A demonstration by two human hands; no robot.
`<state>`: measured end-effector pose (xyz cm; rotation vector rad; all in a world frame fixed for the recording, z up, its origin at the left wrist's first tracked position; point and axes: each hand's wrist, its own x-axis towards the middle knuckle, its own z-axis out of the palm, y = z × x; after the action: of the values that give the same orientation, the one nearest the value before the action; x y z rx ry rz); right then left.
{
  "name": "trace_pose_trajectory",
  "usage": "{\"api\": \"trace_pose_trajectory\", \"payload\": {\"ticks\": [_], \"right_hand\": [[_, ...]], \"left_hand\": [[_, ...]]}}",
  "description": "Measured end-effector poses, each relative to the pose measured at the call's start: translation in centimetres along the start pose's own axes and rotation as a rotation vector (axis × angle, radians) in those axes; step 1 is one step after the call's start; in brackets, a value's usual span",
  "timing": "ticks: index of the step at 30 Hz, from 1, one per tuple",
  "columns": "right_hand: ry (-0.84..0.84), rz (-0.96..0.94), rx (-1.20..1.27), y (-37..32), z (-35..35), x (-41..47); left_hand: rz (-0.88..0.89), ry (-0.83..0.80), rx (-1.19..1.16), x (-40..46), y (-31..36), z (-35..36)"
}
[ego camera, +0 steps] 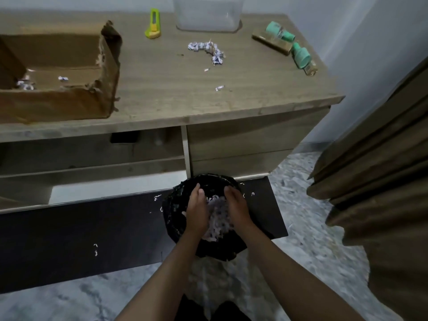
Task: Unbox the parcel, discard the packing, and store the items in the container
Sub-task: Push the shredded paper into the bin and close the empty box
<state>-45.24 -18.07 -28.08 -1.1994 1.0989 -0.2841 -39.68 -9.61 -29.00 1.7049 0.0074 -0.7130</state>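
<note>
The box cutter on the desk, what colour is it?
Yellow-green. The box cutter shows best in the head view, lying near the back edge of the desk.

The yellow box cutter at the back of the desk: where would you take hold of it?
Grip the yellow box cutter across its long sides at mid-body, coming from above. It lies flat on the desk, pointing away from the viewer, with bare wood either side, so fingers fit both edges.

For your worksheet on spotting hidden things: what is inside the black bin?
Shredded paper fills the bin, between the left hand and right hand. Anything beneath is covered.
</note>
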Motion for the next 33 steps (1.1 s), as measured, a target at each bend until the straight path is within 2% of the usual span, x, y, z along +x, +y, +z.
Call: {"api": "trace_pose_trajectory", "payload": {"ticks": [7,12,17,20,23,27,31,33], "right_hand": [[0.056,0.006,0.021,-2.1,-0.5,-2.5],[0.082,-0.123,-0.101,-7.5,-0.6,-6.1],[0.105,-0.309,-0.148,-13.7,-0.1,-9.1],[0.081,-0.481,-0.162,-17.8,0.7,-10.0],[0.08,-0.552,-0.182,-21.0,1.7,-9.6],[0.071,-0.717,-0.332,-23.8,2.4,-8.1],[0.009,-0.791,-0.483,-25.3,2.8,-4.6],[-0.057,-0.819,-0.565,-25.9,3.0,-2.0]], "left_hand": [[0.027,-0.003,-0.05,-2.9,4.0,-2.1],[0.026,0.05,-0.092,-5.3,7.8,-4.1],[0.246,0.075,-0.017,-8.3,14.7,-6.0],[0.358,0.11,0.069,-7.7,18.5,-6.9],[0.484,0.133,0.165,-6.3,21.5,-7.3],[0.598,0.089,0.295,-4.3,25.3,-7.2],[0.636,0.065,0.543,-0.7,27.3,-7.0],[0.58,0.101,0.721,1.7,27.8,-6.7]]}}
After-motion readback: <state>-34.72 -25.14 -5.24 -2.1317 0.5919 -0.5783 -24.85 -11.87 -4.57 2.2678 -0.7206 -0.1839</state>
